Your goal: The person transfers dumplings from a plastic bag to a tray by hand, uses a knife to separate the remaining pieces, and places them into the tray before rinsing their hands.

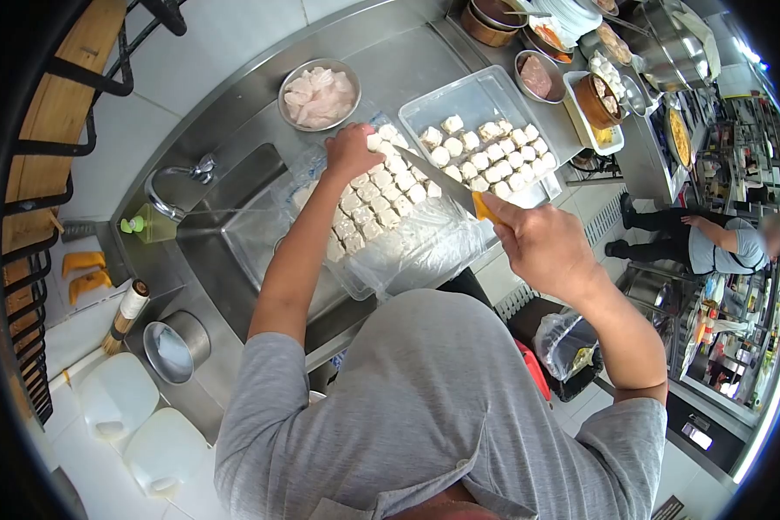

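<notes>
My right hand (542, 238) grips the yellow handle (482, 206) of a kitchen knife. Its long blade (433, 173) reaches left over the edge of a block of small, pale pieces (364, 204), set close together in rows on clear plastic film (433, 247). At the far end of these rows, my left hand (353, 152) has its fingers closed around a white piece (374, 141); part of the grip is hidden. Beside the blade lies a clear plastic tray (425, 108) with many separate white pieces (494, 156) inside.
A metal bowl of pale raw meat (321, 97) stands beyond my left hand. The steel sink (234, 217) and tap (165, 195) are at left. Bowls of food, including pink meat (536, 76), crowd the far right counter. Another person (719, 243) stands at right.
</notes>
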`<state>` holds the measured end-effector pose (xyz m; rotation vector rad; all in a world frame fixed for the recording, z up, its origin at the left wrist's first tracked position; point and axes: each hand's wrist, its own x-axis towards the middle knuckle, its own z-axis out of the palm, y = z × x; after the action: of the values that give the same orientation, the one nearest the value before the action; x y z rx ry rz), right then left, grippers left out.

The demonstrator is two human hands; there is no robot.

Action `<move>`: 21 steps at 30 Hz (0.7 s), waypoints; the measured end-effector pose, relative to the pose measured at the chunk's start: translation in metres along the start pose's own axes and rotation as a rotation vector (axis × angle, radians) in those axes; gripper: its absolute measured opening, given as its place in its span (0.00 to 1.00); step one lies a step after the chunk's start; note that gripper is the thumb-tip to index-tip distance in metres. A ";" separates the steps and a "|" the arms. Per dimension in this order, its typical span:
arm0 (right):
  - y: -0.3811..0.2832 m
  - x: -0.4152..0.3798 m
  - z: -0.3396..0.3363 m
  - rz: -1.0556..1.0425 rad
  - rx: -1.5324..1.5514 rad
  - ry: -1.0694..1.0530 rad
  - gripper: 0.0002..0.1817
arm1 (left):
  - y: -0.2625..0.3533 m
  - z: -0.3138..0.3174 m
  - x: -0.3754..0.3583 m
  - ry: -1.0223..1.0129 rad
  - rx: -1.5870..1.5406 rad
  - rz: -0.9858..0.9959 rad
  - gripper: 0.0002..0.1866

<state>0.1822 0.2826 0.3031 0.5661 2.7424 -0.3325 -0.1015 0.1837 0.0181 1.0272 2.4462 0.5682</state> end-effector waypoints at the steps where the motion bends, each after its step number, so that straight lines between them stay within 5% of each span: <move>1: 0.000 0.002 0.001 -0.002 0.003 0.004 0.22 | -0.001 0.000 0.001 -0.001 -0.001 0.002 0.31; 21: -0.009 0.019 -0.003 -0.012 -0.013 -0.050 0.21 | 0.000 -0.006 -0.003 0.005 0.052 0.016 0.30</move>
<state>0.1611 0.2815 0.3007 0.5309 2.6992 -0.3274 -0.1032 0.1802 0.0238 1.0686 2.4711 0.5154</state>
